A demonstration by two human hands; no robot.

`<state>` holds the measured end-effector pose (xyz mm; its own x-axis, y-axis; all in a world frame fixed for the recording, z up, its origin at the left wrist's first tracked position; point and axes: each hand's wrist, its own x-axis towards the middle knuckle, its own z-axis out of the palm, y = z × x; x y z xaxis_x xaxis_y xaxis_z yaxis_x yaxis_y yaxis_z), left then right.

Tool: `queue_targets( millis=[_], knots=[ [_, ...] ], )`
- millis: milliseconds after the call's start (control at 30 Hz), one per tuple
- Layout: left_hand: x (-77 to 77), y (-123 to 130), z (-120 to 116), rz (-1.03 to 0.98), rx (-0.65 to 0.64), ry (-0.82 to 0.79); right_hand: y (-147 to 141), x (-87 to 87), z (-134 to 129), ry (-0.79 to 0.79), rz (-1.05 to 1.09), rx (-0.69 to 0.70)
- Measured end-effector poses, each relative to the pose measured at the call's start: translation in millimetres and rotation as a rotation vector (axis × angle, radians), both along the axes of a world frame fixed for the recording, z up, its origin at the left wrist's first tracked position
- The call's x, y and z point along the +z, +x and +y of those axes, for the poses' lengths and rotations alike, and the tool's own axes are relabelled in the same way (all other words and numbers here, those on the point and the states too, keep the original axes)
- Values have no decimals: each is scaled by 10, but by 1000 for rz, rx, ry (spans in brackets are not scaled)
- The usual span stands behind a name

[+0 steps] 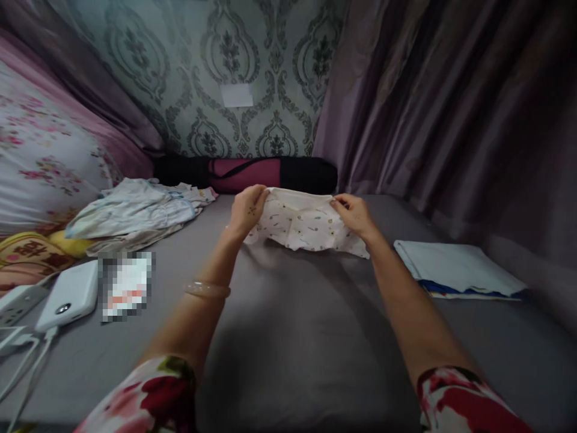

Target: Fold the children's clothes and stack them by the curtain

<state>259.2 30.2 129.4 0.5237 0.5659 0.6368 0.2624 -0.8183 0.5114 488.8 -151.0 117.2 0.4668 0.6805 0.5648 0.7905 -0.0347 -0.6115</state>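
Stretched between my two hands is a small white garment [306,225] with a scattered print and a plain band along its top edge. My left hand [247,209] pinches the left end of that band. At the right end, my right hand [354,213] grips the band between thumb and fingers. The body of the cloth hangs down toward the grey sheet [297,325]; whether its lower hem touches the sheet I cannot tell. Its exact kind does not show.
To the left lie a heap of light clothes [139,207], a white power bank [70,294] with cables, a power strip [20,304] and a blurred packet [128,285]. Folded cloth [457,267] is on the right. A black and maroon long bag [247,173] lies along the wall.
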Motion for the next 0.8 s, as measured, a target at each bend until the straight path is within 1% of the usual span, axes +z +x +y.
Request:
queue_targets(
  millis=[67,100,167,233,300,333,400,467,533,600,633,667,733,800],
  knots=[
    [241,-147,-21,5,-37,121,-98,257,-57,20,-63,-10],
    [365,-234,-41,5,-53,162,-151,387,-105,15,-80,9],
    [600,-415,-98,-13,-75,183,-244,626,-220,-26,-62,91],
    [792,-575,-152,-37,-98,117,-298,810,-321,-80,21,187],
    [910,-683,-169,-57,-140,-24,-308,928,-370,-120,118,253],
    [939,-712,-157,-58,-171,-108,-301,964,-371,-140,152,272],
    [945,-726,-101,-21,-246,-255,-281,1005,-337,-188,170,289],
    [915,-698,-31,34,-303,-326,-274,1023,-284,-213,146,279],
    [884,-659,15,0,-301,-309,-283,1031,-243,-156,147,254],
    [872,-625,28,-131,-262,-262,-293,1027,-214,-70,183,243],
    [872,-612,27,-170,-255,-246,-293,1018,-200,-57,192,248],
    [873,-601,26,-173,-262,-234,-288,1006,-184,-67,184,256],
    [871,-583,36,-105,-299,-199,-271,977,-151,-106,137,279],
    [857,-566,67,-96,-303,-150,-254,954,-120,-81,127,300]
  ],
)
